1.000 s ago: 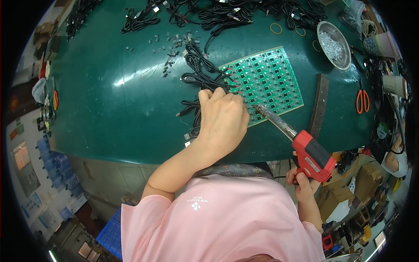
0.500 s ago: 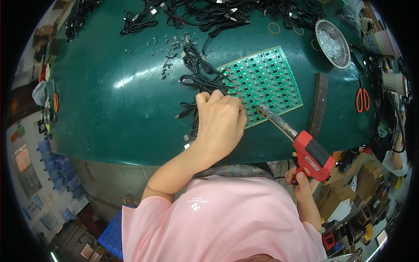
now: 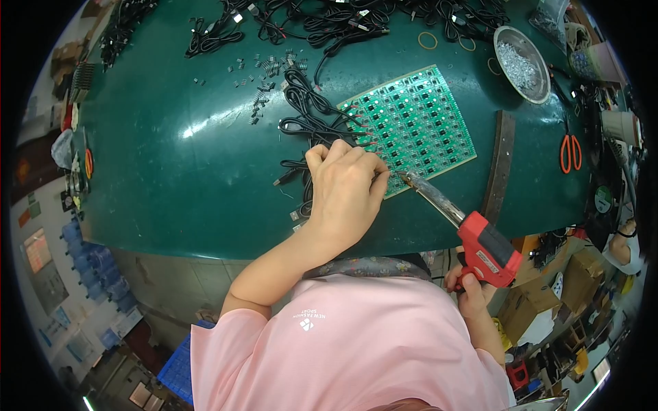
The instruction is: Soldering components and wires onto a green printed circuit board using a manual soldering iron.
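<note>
Right hand clenched round red soldering gun, tip at lower left part of green circuit board, flat on table. Left hand at board's left edge, fingers curled over black cables; fingertips hidden, can't tell what they grasp. Metal bowl, upper right, holds small clear bits; plastic bag beyond.
</note>
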`<state>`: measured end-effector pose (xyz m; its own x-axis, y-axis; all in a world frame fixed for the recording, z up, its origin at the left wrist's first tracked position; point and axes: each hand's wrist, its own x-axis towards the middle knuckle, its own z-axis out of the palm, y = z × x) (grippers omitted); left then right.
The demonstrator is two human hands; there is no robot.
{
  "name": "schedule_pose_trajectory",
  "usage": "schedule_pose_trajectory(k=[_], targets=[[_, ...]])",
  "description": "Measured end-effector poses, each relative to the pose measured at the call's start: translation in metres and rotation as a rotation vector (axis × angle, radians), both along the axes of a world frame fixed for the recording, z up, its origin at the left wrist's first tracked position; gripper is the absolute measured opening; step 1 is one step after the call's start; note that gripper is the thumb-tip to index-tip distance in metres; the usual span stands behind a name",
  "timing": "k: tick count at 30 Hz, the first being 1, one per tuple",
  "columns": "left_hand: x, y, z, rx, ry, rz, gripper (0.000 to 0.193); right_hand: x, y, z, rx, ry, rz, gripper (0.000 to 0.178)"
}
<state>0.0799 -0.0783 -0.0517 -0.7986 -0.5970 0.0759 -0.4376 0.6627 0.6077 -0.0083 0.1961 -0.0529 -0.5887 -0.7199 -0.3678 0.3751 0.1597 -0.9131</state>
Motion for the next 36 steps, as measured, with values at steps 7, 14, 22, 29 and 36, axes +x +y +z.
schedule_pose_trajectory(k=[7, 14, 22, 29, 36], targets=[[0.000, 0.007, -0.009, -0.074, 0.046, 0.024, 0.009, 0.003, -0.004, 0.000, 0.012, -0.039, -0.016, 0.046], [0.000, 0.012, -0.019, -0.214, 0.104, 0.043, 0.015, 0.003, -0.008, -0.002, -0.017, -0.015, -0.050, 0.041], [-0.001, 0.014, -0.025, -0.293, 0.105, 0.051, 0.018, 0.003, -0.009, -0.005, -0.020, -0.036, -0.039, 0.039], [-0.001, 0.015, -0.027, -0.325, 0.107, 0.055, 0.018, 0.005, -0.006, -0.003, 0.010, -0.019, -0.040, 0.042], [-0.001, 0.014, -0.026, -0.309, 0.102, 0.042, 0.018, -0.001, -0.004, 0.000, -0.043, 0.060, -0.052, 0.050]])
